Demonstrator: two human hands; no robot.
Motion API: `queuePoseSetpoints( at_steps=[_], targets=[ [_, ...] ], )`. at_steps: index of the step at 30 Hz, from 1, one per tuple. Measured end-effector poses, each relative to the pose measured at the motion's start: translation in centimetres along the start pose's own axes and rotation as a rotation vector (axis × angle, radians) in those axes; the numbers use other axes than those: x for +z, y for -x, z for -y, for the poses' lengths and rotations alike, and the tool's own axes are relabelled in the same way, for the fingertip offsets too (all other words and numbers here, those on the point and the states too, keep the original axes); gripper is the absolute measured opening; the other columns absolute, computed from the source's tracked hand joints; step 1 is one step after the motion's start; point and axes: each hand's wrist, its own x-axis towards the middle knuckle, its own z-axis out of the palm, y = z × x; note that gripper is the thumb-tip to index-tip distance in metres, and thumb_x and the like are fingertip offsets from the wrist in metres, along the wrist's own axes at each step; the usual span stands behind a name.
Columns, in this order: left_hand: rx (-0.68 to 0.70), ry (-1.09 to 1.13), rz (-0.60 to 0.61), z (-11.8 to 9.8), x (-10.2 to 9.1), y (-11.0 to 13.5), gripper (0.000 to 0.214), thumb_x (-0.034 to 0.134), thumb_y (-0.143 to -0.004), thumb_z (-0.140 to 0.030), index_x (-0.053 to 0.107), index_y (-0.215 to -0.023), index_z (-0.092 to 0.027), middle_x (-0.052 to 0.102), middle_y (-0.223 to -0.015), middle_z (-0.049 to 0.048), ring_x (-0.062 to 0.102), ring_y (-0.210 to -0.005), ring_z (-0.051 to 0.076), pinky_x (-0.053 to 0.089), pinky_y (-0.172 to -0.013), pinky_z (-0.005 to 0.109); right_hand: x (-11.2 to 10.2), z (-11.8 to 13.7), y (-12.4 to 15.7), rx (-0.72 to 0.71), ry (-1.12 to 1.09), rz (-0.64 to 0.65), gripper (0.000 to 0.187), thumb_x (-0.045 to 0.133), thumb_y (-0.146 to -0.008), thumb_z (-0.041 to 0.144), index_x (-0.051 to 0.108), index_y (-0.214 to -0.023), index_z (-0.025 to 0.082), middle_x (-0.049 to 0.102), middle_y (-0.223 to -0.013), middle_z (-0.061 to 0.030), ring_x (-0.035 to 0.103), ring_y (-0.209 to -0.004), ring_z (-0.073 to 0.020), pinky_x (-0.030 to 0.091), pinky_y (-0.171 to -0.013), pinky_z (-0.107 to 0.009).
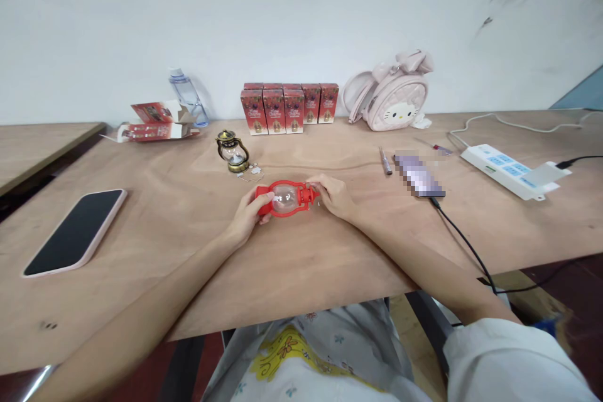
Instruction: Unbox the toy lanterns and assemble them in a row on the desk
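A small red lantern [286, 198] with a clear globe lies on its side between my two hands, just above the wooden table. My left hand [248, 215] is closed around its red base, thumb on top. At the other end, my right hand [333, 195] has its fingers pinched at the red cap and the thin wire handle. Behind my left hand stands a bronze-coloured lantern [233, 153], upright. Small white scraps [255, 169] lie beside its foot.
Several red boxes [274, 112] stand against the wall, beside a pink bag [398, 100]. Opened packaging [155, 129] and a bottle [188, 95] are back left. A phone [75, 232] lies left; a screwdriver [385, 161], a second phone [418, 176] and a power strip [506, 169] lie right.
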Motion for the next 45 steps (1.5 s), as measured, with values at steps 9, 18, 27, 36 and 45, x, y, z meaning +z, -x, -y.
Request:
queuePoseSetpoints(
  at_steps=[9,18,27,36,45],
  targets=[
    [-0.01,0.016,-0.035,0.1,0.0,0.0,0.034,0.068,-0.064,-0.043,0.048,-0.073,-0.016,0.049,-0.055,-0.0048,0.039,-0.037,0.005,0.024,-0.036,0.018,0.2,0.6,0.0,0.055,-0.022,-0.008,0.024,0.034,-0.097,0.029,0.056,-0.094,0.021,0.065,-0.079,-0.0029,0.061,-0.07,-0.0124,0.046,-0.067,-0.024],
    [-0.048,0.031,-0.054,-0.2,0.4,0.2,0.036,0.068,-0.06,-0.043,0.049,-0.072,-0.015,0.048,-0.053,-0.0049,0.038,-0.037,0.005,0.025,-0.036,0.018,0.3,1.3,-0.4,0.263,-0.309,0.008,0.021,0.042,-0.094,0.034,0.056,-0.087,0.02,0.064,-0.08,-0.0002,0.059,-0.068,-0.0105,0.046,-0.066,-0.023],
    [-0.051,0.063,-0.064,-0.2,0.7,0.3,0.035,0.068,-0.06,-0.043,0.051,-0.071,-0.014,0.057,-0.056,-0.0008,0.043,-0.039,0.006,0.029,-0.036,0.019,0.5,1.4,-0.3,0.369,-0.401,-0.007,0.027,0.043,-0.092,0.044,0.057,-0.086,0.021,0.06,-0.075,-0.0002,0.056,-0.066,-0.0119,0.045,-0.061,-0.025],
    [-0.035,0.087,-0.109,-0.1,0.7,0.3,0.036,0.07,-0.058,-0.042,0.052,-0.072,-0.014,0.053,-0.056,-0.0033,0.042,-0.039,0.005,0.03,-0.035,0.018,0.4,1.5,-0.3,0.378,-0.396,-0.002,0.027,0.043,-0.092,0.044,0.055,-0.085,0.021,0.061,-0.075,0.0,0.055,-0.063,-0.0111,0.044,-0.06,-0.024],
    [0.007,0.099,-0.049,0.1,0.6,0.4,0.034,0.07,-0.061,-0.038,0.049,-0.077,-0.017,0.054,-0.059,-0.005,0.044,-0.041,0.005,0.032,-0.036,0.016,0.0,1.9,-0.7,0.254,-0.176,0.004,0.022,0.038,-0.093,0.031,0.055,-0.085,0.021,0.064,-0.078,-0.0021,0.059,-0.069,-0.0125,0.045,-0.067,-0.025]
  ],
)
